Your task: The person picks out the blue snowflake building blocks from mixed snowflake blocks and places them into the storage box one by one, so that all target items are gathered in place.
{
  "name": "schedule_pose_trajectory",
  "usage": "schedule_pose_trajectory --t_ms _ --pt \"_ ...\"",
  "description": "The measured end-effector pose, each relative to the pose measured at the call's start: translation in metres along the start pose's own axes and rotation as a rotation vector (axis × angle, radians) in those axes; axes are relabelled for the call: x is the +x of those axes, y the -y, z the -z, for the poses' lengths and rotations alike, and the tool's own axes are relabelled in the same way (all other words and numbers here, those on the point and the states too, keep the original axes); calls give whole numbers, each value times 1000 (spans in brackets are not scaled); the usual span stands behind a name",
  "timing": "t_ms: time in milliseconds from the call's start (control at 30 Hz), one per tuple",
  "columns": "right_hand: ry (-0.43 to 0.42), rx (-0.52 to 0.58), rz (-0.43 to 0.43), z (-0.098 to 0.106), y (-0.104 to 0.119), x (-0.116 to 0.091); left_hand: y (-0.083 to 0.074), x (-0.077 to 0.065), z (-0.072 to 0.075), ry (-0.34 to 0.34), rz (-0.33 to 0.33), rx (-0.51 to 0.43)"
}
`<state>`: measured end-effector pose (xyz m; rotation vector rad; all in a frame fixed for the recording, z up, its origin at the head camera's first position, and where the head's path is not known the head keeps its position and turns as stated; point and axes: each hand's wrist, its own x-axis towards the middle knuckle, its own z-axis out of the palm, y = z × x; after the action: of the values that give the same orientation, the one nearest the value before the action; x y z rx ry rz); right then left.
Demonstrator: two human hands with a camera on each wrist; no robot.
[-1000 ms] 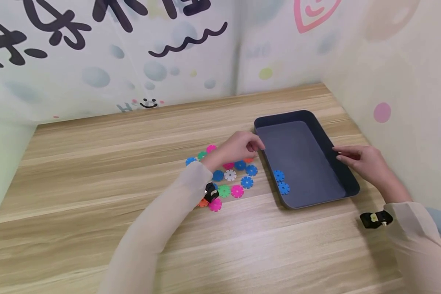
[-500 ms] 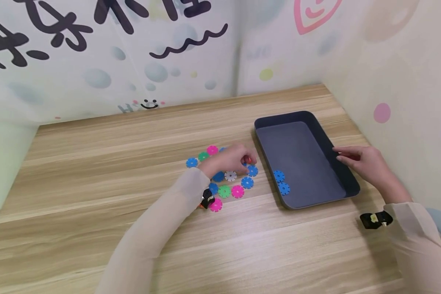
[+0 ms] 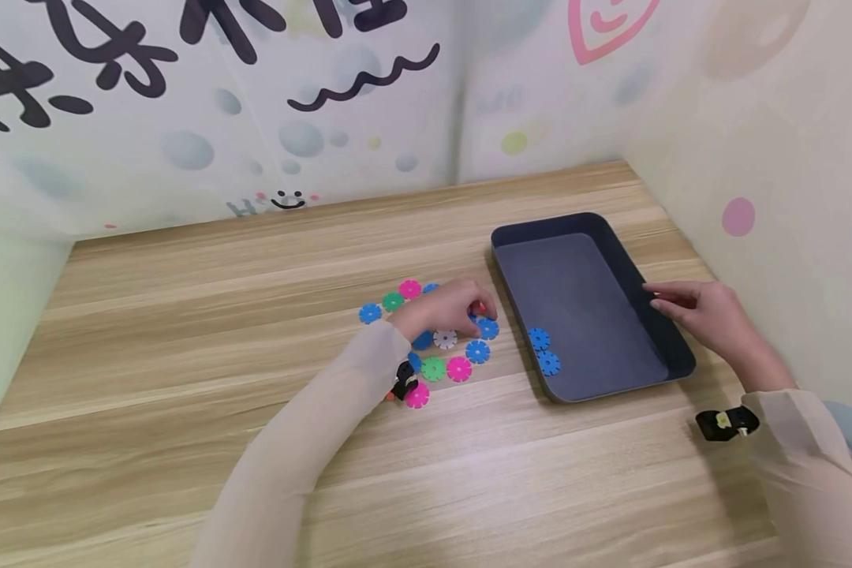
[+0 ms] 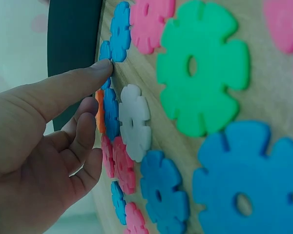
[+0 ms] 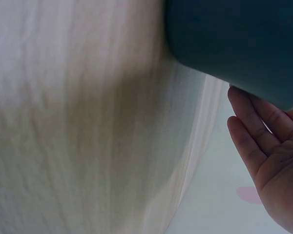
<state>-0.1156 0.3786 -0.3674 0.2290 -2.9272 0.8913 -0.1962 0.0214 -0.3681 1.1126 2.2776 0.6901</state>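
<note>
My left hand (image 3: pixel 450 308) reaches down among flat notched plastic discs on the wooden table. Its thumb touches the edge of a blue disc (image 3: pixel 487 329), and the other fingers are loosely bent beside an orange disc (image 4: pixel 100 111). No lifted disc shows in it. Around it lie a white disc (image 4: pixel 134 123), a green disc (image 4: pixel 202 68), a pink disc (image 3: pixel 458 369) and several more. At the right, my right hand (image 3: pixel 703 312) holds the dark tray (image 3: pixel 621 268) at its right rim; the thumb is mostly hidden in the right wrist view.
Two blue discs (image 3: pixel 543 352) lie in the tray's near left corner. Printed wall sheets (image 3: pixel 369 150) stand behind the table (image 3: pixel 206 315) and along its right side. Each wrist wears a black strap (image 3: pixel 727 424).
My left hand has moved from the tray's left edge down and left to the discs, then stayed nearly still for the last half second. The right hand and the tray have not moved.
</note>
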Motion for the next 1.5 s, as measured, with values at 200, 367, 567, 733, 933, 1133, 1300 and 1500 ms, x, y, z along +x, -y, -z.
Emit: schedule_pose_trajectory --t_ms 200,367,567,733,933,1133,1300,1500 --pt "-12 -7 0 1 1 -1 1 2 0 -3 -6 10" --pt "3 -1 -24 2 3 0 -2 0 -1 -10 -8 29" --pt "8 -6 -43 2 5 -1 -6 -2 -3 -19 7 75" --pt "12 -6 -44 3 6 -2 -8 -3 -5 -28 14 108" --pt "5 -3 -40 2 6 -2 -10 -3 -7 -39 0 148" --pt "6 -3 -7 1 4 -1 -10 -4 -8 -59 1 134" --pt "-5 -18 5 0 2 -1 -9 -5 -6 -69 -11 66" --pt "-5 -16 7 0 2 -2 -8 -7 -2 -75 -45 -30"
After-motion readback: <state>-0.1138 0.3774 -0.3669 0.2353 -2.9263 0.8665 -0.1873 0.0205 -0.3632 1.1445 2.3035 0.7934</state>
